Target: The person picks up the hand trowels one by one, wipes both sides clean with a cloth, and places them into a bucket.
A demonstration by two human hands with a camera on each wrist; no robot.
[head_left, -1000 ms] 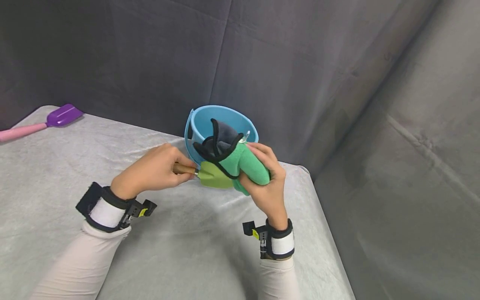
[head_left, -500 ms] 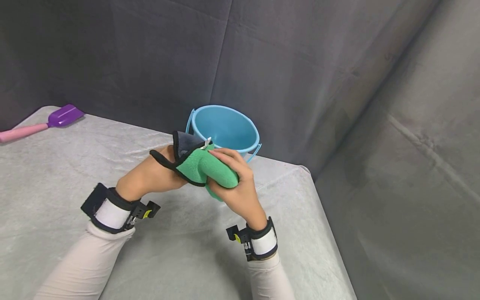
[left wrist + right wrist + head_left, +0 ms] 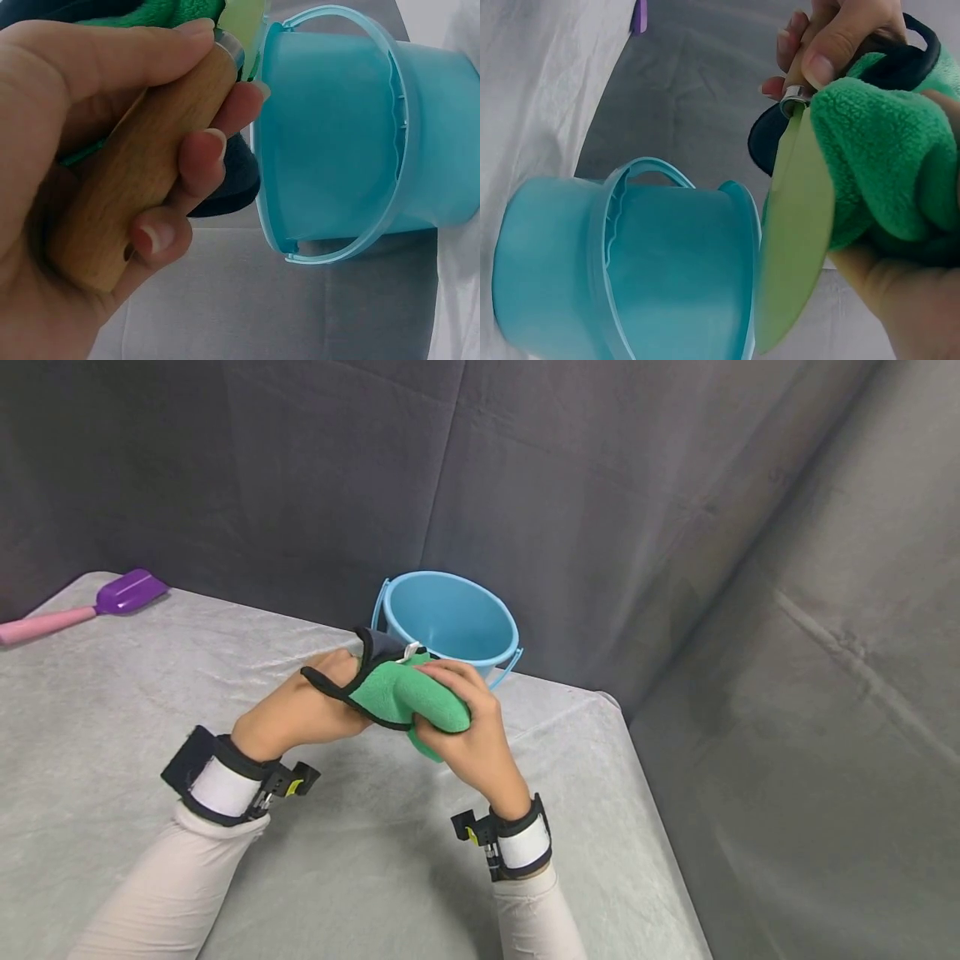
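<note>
Left hand [image 3: 82,172] is wrapped round the wooden handle [image 3: 142,165] of a small trowel, fingers curled over it, thumb along the top, up by the metal collar. Firm full-hand grip. The handle looks stiff, dry and easy to hold; that is the sensible place to take the tool, since the blade beyond the collar is thin-edged.

Just past the left fingers, the pale green blade [image 3: 795,225] sticks out, flat and rigid, probably light. The green cloth [image 3: 401,693], black-edged, is folded over the blade on the far side of the left grip. It is soft, fuzzy, limp, and bunches under pressure, so it needs a whole-hand pinch, not fingertips.

Right hand [image 3: 468,735] clamps that cloth round the blade, fingers on top, thumb under. Cloth padding keeps skin off the blade edge.

Tool and cloth are held in the air between the hands, just in front of the blue bucket [image 3: 450,618], which stands upright on the table [image 3: 135,693]. Well off to the left of the left hand lies a purple scoop [image 3: 127,591] with a pink handle.
</note>
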